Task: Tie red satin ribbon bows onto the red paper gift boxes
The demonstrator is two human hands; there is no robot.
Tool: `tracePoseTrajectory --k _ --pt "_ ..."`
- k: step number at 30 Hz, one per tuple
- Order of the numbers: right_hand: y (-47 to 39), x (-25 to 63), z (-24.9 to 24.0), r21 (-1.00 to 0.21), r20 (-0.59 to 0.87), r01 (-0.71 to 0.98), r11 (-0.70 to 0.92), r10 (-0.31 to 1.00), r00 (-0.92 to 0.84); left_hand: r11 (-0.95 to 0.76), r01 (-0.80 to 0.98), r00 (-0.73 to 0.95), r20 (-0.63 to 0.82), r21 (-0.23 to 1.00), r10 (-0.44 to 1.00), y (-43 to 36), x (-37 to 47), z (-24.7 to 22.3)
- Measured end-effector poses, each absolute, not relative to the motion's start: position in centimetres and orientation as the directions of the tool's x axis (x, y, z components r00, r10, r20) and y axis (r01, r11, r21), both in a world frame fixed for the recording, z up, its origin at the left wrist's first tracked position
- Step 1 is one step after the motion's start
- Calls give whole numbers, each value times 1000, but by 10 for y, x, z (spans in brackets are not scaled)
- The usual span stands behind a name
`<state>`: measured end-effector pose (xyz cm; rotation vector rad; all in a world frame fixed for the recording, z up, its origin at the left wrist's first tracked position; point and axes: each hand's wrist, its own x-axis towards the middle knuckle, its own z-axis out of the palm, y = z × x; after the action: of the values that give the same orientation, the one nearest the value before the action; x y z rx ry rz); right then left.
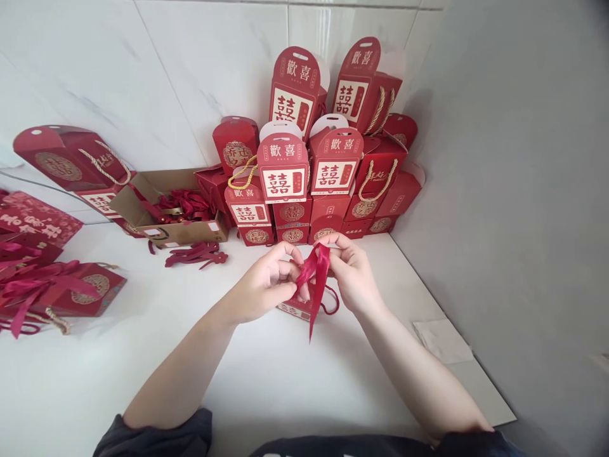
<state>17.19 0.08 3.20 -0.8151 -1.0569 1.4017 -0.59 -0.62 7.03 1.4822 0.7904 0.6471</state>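
Note:
Near the middle of the white table, a dark red satin ribbon [320, 282] is bunched between both hands, with one tail hanging down. My left hand [269, 282] pinches its left side. On the other side, the fingers of my right hand [349, 270] are closed on the ribbon's upper right part. Beneath the hands sits a small red box [295, 309], mostly hidden, with a dark red cord handle [333, 301] sticking out to its right.
Red gift boxes [285, 174] are stacked against the tiled wall. Left of them, a cardboard box [188, 233] holds red ribbons, with loose ribbons [196, 255] in front. More red boxes with bows [85, 289] lie far left. A white tissue [442, 341] lies right, beside a grey wall [499, 190].

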Motion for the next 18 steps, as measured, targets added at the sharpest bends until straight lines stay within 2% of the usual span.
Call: tracePoseTrajectory --k 8,18 --pt "-1 174 37 -923 90 -382 35 988 -127 -15 204 414 -73 979 907 -5 1 66" --pt "3 179 35 -944 28 -331 7 998 -57 61 57 599 -83 997 796 -5 -6 65"
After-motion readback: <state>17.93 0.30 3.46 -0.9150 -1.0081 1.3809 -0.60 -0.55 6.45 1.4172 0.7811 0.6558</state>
